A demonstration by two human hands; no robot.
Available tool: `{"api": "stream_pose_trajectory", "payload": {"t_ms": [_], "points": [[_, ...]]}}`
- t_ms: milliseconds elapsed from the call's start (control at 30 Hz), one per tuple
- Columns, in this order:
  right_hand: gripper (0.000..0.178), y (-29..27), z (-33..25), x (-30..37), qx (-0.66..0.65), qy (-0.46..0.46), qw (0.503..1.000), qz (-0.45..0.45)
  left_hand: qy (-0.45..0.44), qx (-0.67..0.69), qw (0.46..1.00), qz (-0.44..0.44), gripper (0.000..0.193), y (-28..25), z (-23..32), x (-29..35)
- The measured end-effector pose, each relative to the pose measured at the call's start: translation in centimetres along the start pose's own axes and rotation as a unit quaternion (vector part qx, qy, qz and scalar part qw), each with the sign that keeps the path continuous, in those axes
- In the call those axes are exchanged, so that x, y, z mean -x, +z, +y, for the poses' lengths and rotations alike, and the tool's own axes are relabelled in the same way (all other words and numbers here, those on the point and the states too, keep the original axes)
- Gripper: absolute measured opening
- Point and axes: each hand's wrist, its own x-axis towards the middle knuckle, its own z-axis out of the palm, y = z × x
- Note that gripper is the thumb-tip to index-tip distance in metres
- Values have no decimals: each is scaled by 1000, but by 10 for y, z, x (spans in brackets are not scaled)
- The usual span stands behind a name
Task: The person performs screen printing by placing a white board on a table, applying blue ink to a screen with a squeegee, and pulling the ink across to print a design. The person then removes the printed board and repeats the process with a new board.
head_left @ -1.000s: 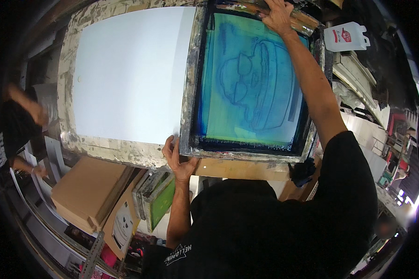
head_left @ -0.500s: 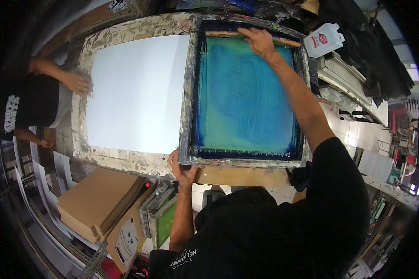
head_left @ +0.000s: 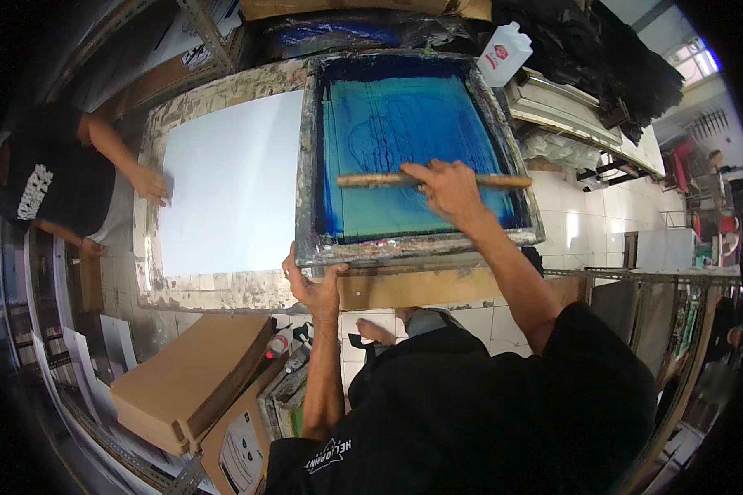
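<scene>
My right hand (head_left: 452,191) grips a long wooden-handled squeegee (head_left: 377,179) lying across the lower half of a screen printing frame (head_left: 307,148). Wet blue ink (head_left: 446,115) covers the mesh, with streaks above the squeegee and a paler green-blue strip below it. At the frame's near left corner, my left hand (head_left: 314,285) is closed around the wooden edge. Left of the frame, a large white sheet (head_left: 231,181) lies flat on the stained worktable (head_left: 153,289). A co-worker's hand (head_left: 150,186) rests at that sheet's left edge.
A white plastic jug (head_left: 504,54) stands beyond the frame's far right corner. Flat brown cardboard boxes (head_left: 190,371) are stacked below the table at left, beside a bottle (head_left: 279,342). To the right are a rack of boards (head_left: 561,107) and black sheeting (head_left: 636,66).
My right hand has drawn the squeegee from the screen's far end toward me, leaving streaked ink behind. My left hand still holds the frame corner. The view has shifted.
</scene>
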Motion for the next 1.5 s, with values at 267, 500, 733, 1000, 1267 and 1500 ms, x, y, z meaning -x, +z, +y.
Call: {"api": "stream_pose_trajectory", "payload": {"t_ms": [267, 500, 733, 1000, 1267, 1500], "points": [[59, -104, -55, 20, 46, -69, 989, 121, 55, -19, 997, 48, 83, 12, 72, -70], [49, -206, -30, -90, 61, -98, 977, 179, 134, 49, 989, 45, 83, -76, 114, -151], [44, -248, -48, -128, 25, -54, 976, 211, 80, -577, 760, 287, 89, -427, -65, -81], [48, -246, 24, -170, 49, -57, 991, 112, -341, -783, 475, 213, 83, -594, -104, 66], [51, -234, 107, -185, -3, -59, 993, 105, -211, -794, 510, 254, 44, -579, -141, 38], [50, -234, 126, -192, 40, -93, 987, 127, -319, -249, 806, 432, 22, -538, -145, 22]]}}
